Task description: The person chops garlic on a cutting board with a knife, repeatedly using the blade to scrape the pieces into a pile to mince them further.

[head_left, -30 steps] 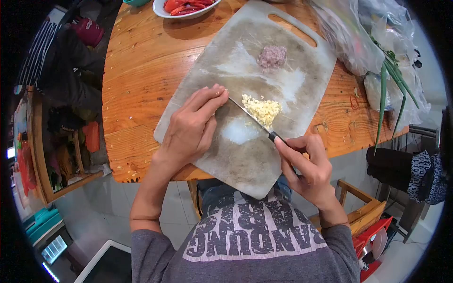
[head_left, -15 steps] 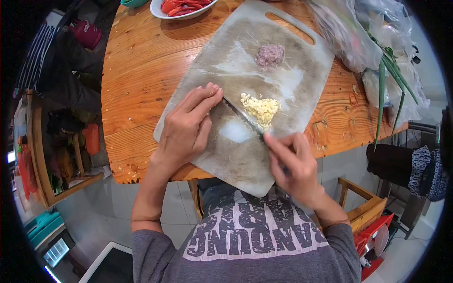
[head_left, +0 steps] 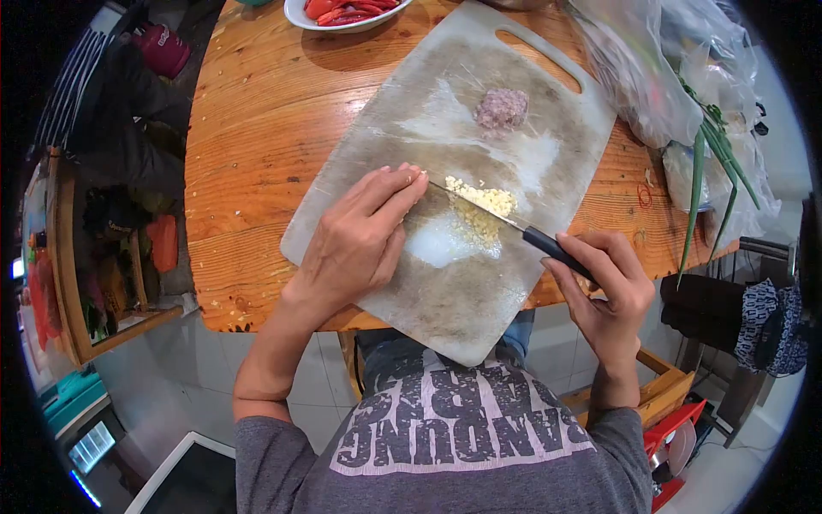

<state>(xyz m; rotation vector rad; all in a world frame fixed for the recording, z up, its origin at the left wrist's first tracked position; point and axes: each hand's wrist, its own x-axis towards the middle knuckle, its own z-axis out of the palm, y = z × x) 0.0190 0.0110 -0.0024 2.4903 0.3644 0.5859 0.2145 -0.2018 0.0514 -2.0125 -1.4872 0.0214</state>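
Observation:
A knife (head_left: pixel 488 210) lies across a pile of finely chopped yellowish bits (head_left: pixel 495 202) on the worn cutting board (head_left: pixel 437 317). Its black handle is held by my right hand (head_left: pixel 606 291), past the board's right edge. My left hand (head_left: pixel 364 227) is closed, its fingertips pressed together at the tip of the blade; the board lies under its fingers. Farther up the board sits a small mound of minced purplish-pink food (head_left: pixel 502 110).
A white bowl of red peppers (head_left: pixel 351 19) stands at the table's far edge. Plastic bags (head_left: pixel 638 81) with green stalks (head_left: pixel 726 150) lie at the right. A red rubber band (head_left: pixel 644 195) rests on the wooden table (head_left: pixel 248 171).
My right hand has swung outward to the right with the knife handle, so the blade now crosses the chopped pile. My left hand has shifted slightly right with the tip.

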